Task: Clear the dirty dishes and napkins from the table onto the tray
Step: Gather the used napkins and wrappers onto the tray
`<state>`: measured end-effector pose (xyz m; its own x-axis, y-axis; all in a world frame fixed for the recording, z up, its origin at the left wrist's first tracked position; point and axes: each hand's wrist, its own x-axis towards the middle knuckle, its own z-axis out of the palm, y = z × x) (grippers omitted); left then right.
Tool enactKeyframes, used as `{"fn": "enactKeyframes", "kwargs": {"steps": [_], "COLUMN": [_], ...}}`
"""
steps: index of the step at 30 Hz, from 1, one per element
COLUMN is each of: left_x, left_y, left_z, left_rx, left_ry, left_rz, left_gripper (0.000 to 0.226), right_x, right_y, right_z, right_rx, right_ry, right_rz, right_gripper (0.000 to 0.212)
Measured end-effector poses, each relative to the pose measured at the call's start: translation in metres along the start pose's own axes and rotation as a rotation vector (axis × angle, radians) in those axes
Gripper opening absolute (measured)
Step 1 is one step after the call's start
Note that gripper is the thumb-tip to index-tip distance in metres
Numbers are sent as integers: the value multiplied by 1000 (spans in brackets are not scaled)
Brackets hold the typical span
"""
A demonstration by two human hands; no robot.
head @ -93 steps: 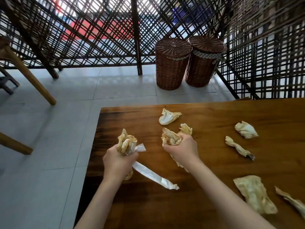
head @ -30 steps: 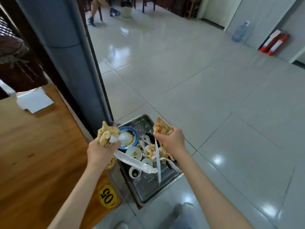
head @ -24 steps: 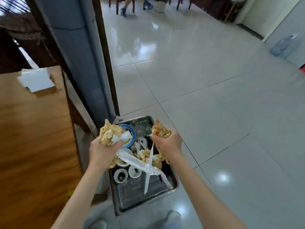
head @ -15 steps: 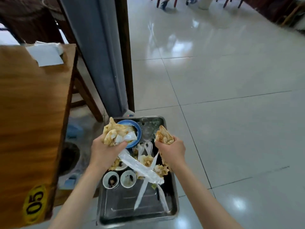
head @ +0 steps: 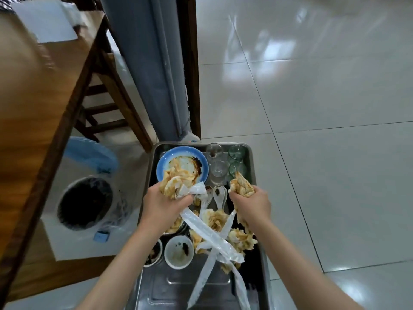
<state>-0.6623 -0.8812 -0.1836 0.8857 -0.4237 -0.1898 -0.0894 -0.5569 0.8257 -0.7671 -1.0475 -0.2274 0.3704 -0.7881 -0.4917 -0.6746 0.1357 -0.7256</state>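
Glossy tile floor under tray

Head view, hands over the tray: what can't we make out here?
- Tray: near end cut off by the bottom edge.
- Small bowl: mostly hidden by the left forearm.
- Bottom of each napkin wad: left hand grips one, right hand the other; fingers cover the rest.
- Table: blurred, cut off at the left edge.
- Bin contents: too dark to tell.
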Motion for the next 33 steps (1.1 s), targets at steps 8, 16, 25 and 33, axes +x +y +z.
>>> {"fn": "enactKeyframes", "kwargs": {"steps": [8, 16, 25, 33], "left_x": [4, 1, -5, -12], "left_y": [-16, -21, -23, -20], "left_z": [25, 29, 25, 26], "left_rx": [37, -2, 1, -18], "left_ry": [-6, -14, -21, -25], "left_rz": [-17, -62, -74, -56], "left_gripper": [13, 14, 13, 13], "right_x": [25, 35, 25, 16], "right_y": [29, 40, 32, 25], "right_z": [4, 8, 9, 6], "right_rx": [9, 61, 109, 112], "right_ry": [-22, -50, -113, -27], "right_rz": [31, 59, 29, -32], "right_gripper": [17, 25, 76, 49]}}
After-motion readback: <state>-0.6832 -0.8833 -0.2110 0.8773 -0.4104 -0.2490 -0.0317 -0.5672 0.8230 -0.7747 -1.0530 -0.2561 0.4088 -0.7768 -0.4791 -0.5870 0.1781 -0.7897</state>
